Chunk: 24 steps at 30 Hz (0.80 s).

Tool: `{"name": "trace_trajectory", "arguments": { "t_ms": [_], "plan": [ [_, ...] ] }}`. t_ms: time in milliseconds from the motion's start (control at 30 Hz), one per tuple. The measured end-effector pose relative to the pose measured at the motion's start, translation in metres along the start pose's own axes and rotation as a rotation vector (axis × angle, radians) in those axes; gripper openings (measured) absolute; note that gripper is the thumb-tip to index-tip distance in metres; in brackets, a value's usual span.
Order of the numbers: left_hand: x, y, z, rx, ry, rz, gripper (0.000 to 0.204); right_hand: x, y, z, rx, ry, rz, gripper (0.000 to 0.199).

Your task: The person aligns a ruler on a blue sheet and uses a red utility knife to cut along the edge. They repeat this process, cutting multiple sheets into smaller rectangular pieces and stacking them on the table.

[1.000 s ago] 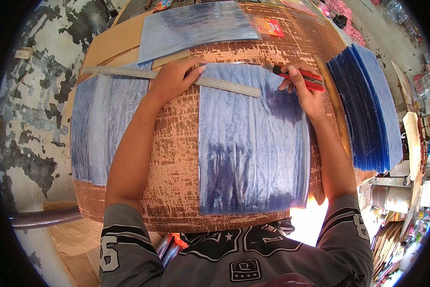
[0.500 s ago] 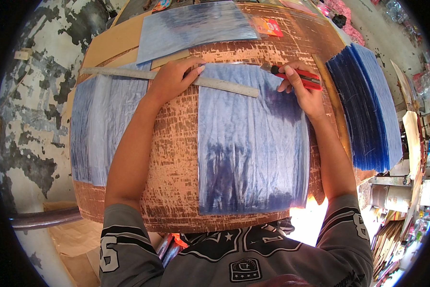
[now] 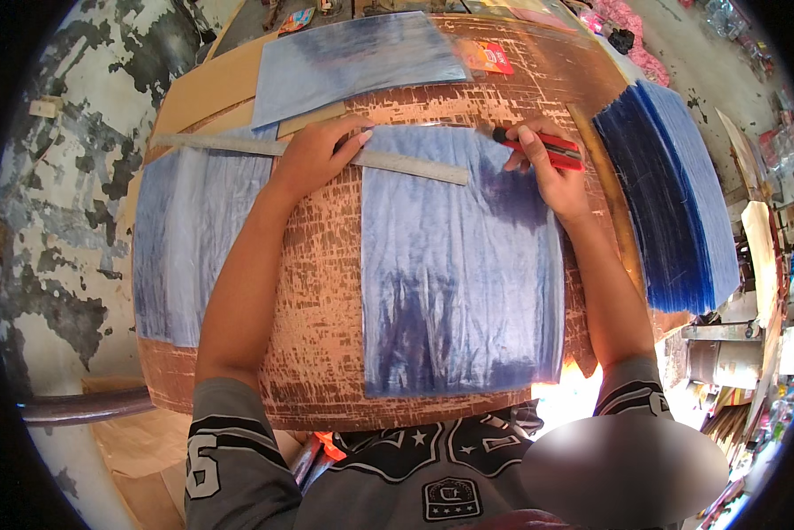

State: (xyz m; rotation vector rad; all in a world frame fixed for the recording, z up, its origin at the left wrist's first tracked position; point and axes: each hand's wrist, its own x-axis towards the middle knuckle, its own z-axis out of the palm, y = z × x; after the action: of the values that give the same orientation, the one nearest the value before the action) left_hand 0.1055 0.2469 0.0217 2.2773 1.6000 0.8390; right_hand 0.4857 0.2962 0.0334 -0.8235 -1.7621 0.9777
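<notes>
**Only the View Slides**

The view has shifted slightly; against the blue sheet (image 3: pixel 463 291), flat on the scarred table (image 3: pixel 322 265), both hands have barely stirred, so the ruler (image 3: pixel 414 166) keeps its line across the sheet's far left corner; the left hand (image 3: pixel 317 157) lies over it, though whether those fingers grip or merely press, one cannot tell; over to the right hand (image 3: pixel 558 184), fingers wrapped around a red cutter (image 3: pixel 567 155) near the sheet's far edge, blade contact too blurred to call; its nose points left and slightly away, long axis nearly crosswise; the ruler runs crosswise too, right end nearer the person!
</notes>
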Motion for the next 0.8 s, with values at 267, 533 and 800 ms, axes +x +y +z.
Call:
{"name": "trace_trajectory", "arguments": {
  "t_ms": [267,533,800],
  "plan": [
    [0.002,-0.008,0.011,-0.124,0.134,0.061,0.031,0.009,0.006,0.007,-0.329,0.254,-0.284,0.024],
    [-0.002,-0.005,0.011,0.123,0.236,0.161,0.029,0.011,0.013,0.012,-0.461,0.211,-0.347,0.026],
    [-0.023,0.014,0.006,0.051,0.271,-0.110,0.026,0.011,0.022,0.005,-0.449,0.236,-0.284,0.027]
  ]
}}
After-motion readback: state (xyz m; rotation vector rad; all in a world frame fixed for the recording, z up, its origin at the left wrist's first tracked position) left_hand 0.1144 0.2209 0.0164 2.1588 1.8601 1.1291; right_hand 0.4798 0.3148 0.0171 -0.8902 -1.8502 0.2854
